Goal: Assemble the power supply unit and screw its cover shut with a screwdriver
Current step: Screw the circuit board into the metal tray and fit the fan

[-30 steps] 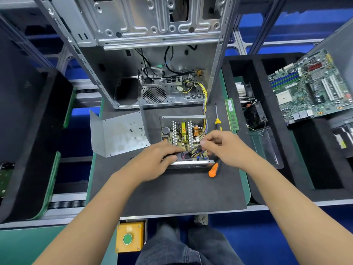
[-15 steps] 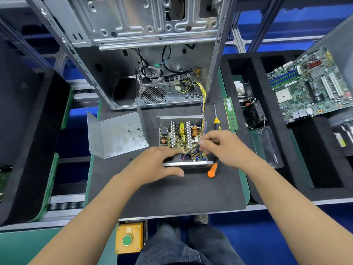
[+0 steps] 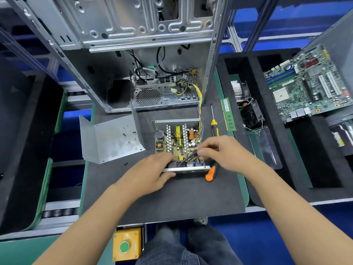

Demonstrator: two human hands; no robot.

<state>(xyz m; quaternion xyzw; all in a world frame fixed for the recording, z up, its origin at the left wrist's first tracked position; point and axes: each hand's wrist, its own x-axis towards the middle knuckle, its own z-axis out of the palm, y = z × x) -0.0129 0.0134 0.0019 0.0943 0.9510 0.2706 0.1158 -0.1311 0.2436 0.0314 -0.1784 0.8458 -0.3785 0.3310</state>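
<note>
The open power supply unit (image 3: 177,138) lies on the dark mat, its yellow circuit board with heat sinks showing. My left hand (image 3: 152,169) grips the unit's near metal edge, thumb under the front lip. My right hand (image 3: 223,152) pinches the dark wires (image 3: 191,156) at the board's near right corner. The bent metal cover (image 3: 108,138) lies to the left with several small screws (image 3: 129,133) on it. A yellow-handled screwdriver (image 3: 214,123) lies right of the unit. An orange-handled tool (image 3: 210,174) lies under my right hand.
An open computer case (image 3: 149,31) stands behind the mat, yellow cables (image 3: 196,92) running from it to the unit. One loose screw (image 3: 126,163) lies on the mat. A RAM stick (image 3: 228,114), a fan (image 3: 250,111) and a motherboard (image 3: 309,85) lie to the right. A yellow button box (image 3: 127,243) sits below.
My left hand slid back from over the board to the unit's near edge and now clamps it. My right hand stayed at the wires on the near right corner.
</note>
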